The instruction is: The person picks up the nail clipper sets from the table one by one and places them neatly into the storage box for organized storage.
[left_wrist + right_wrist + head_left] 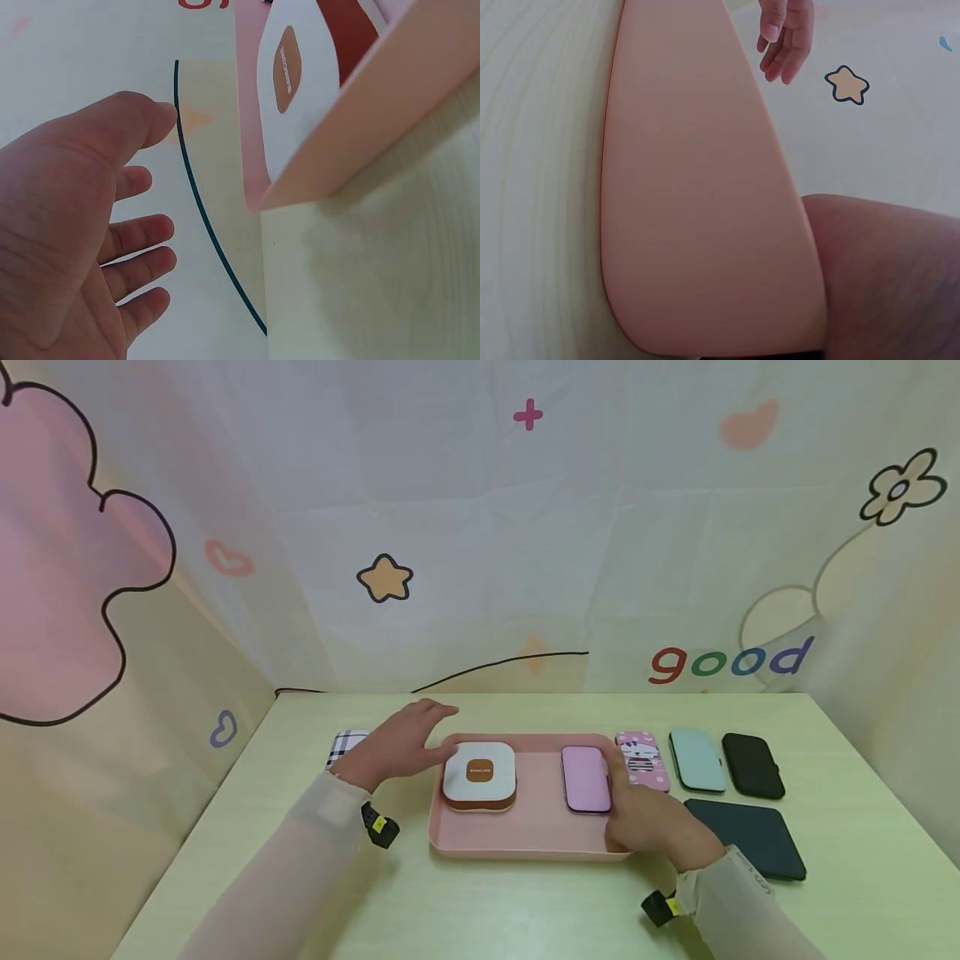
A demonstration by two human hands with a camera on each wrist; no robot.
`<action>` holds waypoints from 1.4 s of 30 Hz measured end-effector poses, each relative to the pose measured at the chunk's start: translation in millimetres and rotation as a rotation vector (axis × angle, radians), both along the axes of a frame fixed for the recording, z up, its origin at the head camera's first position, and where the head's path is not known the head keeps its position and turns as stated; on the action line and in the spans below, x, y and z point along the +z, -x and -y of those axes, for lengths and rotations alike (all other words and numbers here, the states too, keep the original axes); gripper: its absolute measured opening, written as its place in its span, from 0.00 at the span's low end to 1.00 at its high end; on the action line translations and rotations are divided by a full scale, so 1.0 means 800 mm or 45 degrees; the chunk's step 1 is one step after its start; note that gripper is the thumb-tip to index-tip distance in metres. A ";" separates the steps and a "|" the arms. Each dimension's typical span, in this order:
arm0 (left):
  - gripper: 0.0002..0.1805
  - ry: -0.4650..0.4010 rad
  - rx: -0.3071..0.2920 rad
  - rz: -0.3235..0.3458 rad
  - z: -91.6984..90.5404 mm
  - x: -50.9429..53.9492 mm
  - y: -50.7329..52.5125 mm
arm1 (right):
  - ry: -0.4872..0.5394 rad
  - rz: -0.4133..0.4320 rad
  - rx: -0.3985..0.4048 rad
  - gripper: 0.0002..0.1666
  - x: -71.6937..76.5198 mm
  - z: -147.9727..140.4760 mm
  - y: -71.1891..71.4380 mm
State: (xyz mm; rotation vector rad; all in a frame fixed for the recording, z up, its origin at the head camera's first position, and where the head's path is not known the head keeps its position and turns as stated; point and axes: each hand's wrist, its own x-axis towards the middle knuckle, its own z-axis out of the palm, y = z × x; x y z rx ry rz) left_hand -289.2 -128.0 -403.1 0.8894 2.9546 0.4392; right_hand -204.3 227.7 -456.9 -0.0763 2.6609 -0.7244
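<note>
Pale wood-grain table [525, 910] fills the lower frame. Shallow pink rectangular tray [534, 833] sits flat on it at lower centre, within reach of both hands. Dark flat tablet-like slab [757, 839], lower right, lies off the tray.

Left hand [401, 739], by the tray's upper-left corner: fingers spread, holding nothing; thumb clear of the wall in the left wrist view. Right hand [651, 818] spans the tray's right end, index finger straight along the phone's edge; probably steadying or squaring something. Can't tell whether it's gripping tray or phone.

White-topped, brown-based rounded-square box [480, 774] takes the tray's left side; lilac rectangular phone [585, 779] its right, bare floor between, so contact looks unlikely.

Outside, right of tray: mint slab [697, 760], black slab [753, 766], pink patterned case [642, 762], roughly in a row, presumably for easy picking.
</note>
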 end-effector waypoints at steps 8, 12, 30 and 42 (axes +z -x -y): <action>0.37 0.026 0.069 0.050 0.020 -0.007 0.002 | 0.003 -0.005 -0.007 0.67 0.001 0.001 -0.001; 0.37 0.043 0.089 0.046 0.034 -0.011 0.003 | 0.018 0.005 -0.001 0.67 0.002 0.001 -0.002; 0.47 0.093 0.184 0.144 0.111 -0.029 0.011 | -0.004 0.013 0.012 0.65 0.005 0.004 -0.001; 0.52 0.059 0.233 0.204 0.151 -0.047 0.015 | -0.015 0.008 0.001 0.67 0.004 0.005 0.000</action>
